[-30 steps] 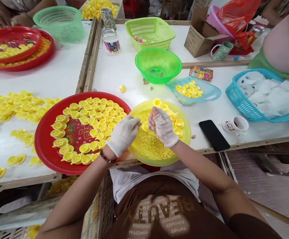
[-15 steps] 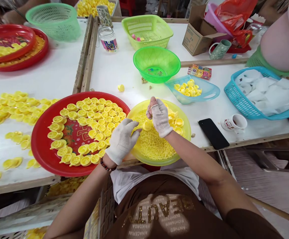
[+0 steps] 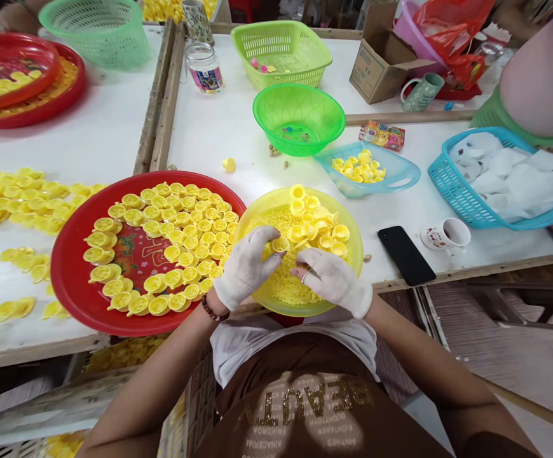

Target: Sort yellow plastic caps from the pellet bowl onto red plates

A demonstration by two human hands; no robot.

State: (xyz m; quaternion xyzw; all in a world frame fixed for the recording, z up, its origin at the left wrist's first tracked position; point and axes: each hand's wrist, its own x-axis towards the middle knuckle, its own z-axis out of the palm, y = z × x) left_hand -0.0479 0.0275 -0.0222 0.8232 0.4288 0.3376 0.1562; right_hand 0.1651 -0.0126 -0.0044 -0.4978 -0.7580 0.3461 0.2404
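My gloved left hand (image 3: 249, 264) pinches a small yellow cup (image 3: 280, 245) over the left part of a yellow bowl (image 3: 355, 254). My gloved right hand (image 3: 331, 277) is over the bowl's right front, fingers curled together; anything in them is too small to make out. Small yellow pellets (image 3: 286, 286) fill the bowl's bottom, and several empty yellow cups (image 3: 319, 222) lie on them at the back right. On the left, a round red tray (image 3: 74, 280) holds rows of yellow cup pieces (image 3: 174, 254).
Loose yellow pieces (image 3: 19, 200) lie left of the tray. Behind the bowl are a green bowl (image 3: 300, 117) and a light blue basket (image 3: 400, 175) of yellow cups. A black phone (image 3: 406, 254), a mug (image 3: 445, 235) and a blue basket (image 3: 510, 219) stand to the right.
My left hand has moved slightly right and now pinches a yellow cup. My right hand has come down and right, uncovering the cups in the bowl. The view has shifted slightly.
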